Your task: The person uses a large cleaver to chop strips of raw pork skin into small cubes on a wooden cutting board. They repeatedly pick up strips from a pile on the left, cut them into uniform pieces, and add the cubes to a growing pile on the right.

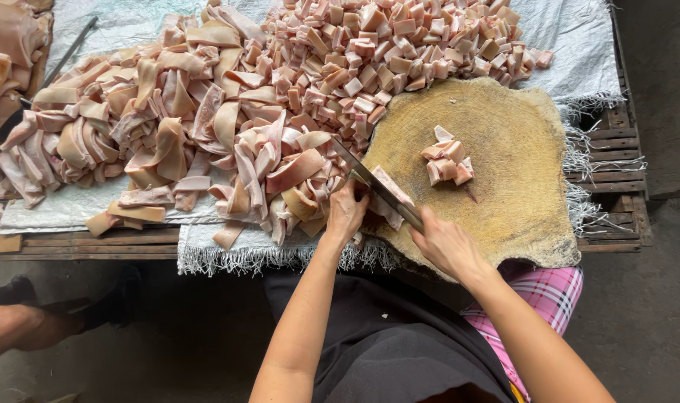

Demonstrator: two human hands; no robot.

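Note:
My right hand (443,242) grips the handle of a long knife (366,177), its blade pointing up-left across the near-left edge of a round wooden chopping block (519,186). My left hand (346,211) rests at the block's left edge, fingers on a strip of pink pork skin (388,195) lying under the blade. A small cluster of cut cubes (446,160) sits near the middle of the block.
A big heap of long pork-skin strips (175,127) lies on white woven sacking (86,205) to the left. A pile of diced pieces (384,45) lies beyond the block. Wooden pallet slats (616,142) show at right. Another person's leg (19,328) is at lower left.

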